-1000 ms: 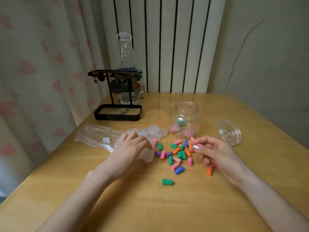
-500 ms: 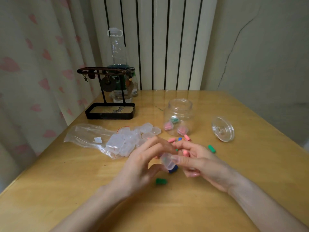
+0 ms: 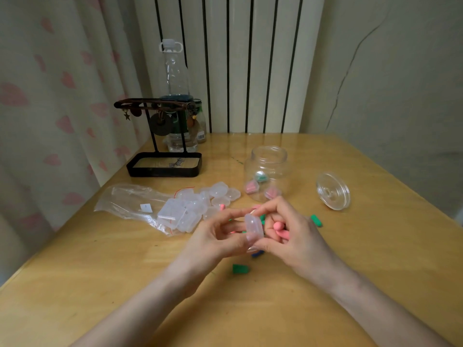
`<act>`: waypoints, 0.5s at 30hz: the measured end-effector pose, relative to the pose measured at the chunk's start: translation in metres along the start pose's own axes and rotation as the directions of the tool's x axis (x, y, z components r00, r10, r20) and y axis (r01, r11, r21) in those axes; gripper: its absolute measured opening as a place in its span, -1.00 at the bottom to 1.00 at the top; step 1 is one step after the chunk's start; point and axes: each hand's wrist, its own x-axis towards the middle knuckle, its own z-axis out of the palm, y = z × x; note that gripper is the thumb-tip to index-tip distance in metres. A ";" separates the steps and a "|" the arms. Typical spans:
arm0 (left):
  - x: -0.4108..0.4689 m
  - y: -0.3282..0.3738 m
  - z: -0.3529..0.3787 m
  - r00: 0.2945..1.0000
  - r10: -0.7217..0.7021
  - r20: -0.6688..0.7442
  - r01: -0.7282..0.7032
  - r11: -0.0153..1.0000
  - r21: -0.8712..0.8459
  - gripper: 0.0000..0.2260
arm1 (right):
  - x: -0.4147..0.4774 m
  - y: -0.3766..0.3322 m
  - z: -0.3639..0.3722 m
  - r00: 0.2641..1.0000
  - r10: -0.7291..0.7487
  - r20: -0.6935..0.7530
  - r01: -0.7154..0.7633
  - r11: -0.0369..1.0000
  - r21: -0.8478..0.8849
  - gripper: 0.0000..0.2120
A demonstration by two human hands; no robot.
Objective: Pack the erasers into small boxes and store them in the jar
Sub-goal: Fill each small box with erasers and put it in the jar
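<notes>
Both hands meet over the table's middle on one small clear plastic box [image 3: 253, 227]. My left hand [image 3: 215, 237] pinches the box from the left, and my right hand [image 3: 288, 231] pinches it from the right while pink erasers [image 3: 280, 227] lie tucked in its curled fingers. Loose erasers lie around and under the hands: a green eraser [image 3: 240, 268] near me, another green eraser [image 3: 316, 220] to the right, a blue eraser [image 3: 257, 254] mostly hidden. The open clear jar [image 3: 268, 171] behind holds three filled boxes. Its lid [image 3: 332, 190] lies to the right.
A heap of empty small boxes [image 3: 198, 206] spills from a clear plastic bag [image 3: 130, 200] at the left. A black jewellery stand [image 3: 164, 161] and a tall clear bottle [image 3: 176, 96] occupy the far left corner. A curtain hangs left, a radiator behind.
My left hand lifted a clear box from the heap and my right hand came off the eraser pile with pink erasers; both hands now hold the box together.
</notes>
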 end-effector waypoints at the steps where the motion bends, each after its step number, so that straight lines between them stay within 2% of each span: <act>1: 0.000 0.000 0.000 1.000 0.015 -0.001 -0.015 1.000 0.002 -0.67 | 0.000 0.000 -0.001 0.999 0.021 0.026 -0.021 1.000 0.008 -0.58; 4: 0.001 0.003 0.004 0.999 0.034 0.023 -0.034 0.999 0.014 -0.70 | -0.001 -0.003 -0.004 0.991 0.082 0.107 -0.087 0.995 0.043 -0.55; 6: 0.001 0.003 0.003 0.997 0.053 0.058 -0.057 0.996 0.069 -0.69 | -0.001 -0.003 -0.005 0.989 0.106 0.106 -0.115 0.990 0.082 -0.64; 8: 0.001 0.002 -0.006 0.986 0.147 0.077 -0.161 0.959 0.235 -0.63 | 0.002 -0.005 -0.008 0.979 0.168 0.114 -0.189 0.959 0.211 -0.72; 10: 0.002 0.002 -0.017 0.939 0.303 0.160 -0.343 0.810 0.477 -0.46 | 0.004 -0.006 -0.014 0.944 0.227 0.239 -0.308 0.864 0.397 -0.71; 12: 0.004 0.003 -0.022 0.879 0.388 0.276 -0.475 0.662 0.580 -0.40 | 0.004 -0.005 -0.018 0.892 0.226 0.391 -0.411 0.766 0.494 -0.64; 14: 0.004 0.004 -0.018 0.851 0.407 0.331 -0.523 0.602 0.603 -0.46 | 0.004 -0.003 -0.020 0.856 0.211 0.472 -0.464 0.716 0.522 -0.60; 15: 0.003 0.003 -0.016 0.855 0.408 0.321 -0.516 0.605 0.606 -0.51 | 0.004 -0.003 -0.019 0.846 0.212 0.490 -0.478 0.709 0.518 -0.63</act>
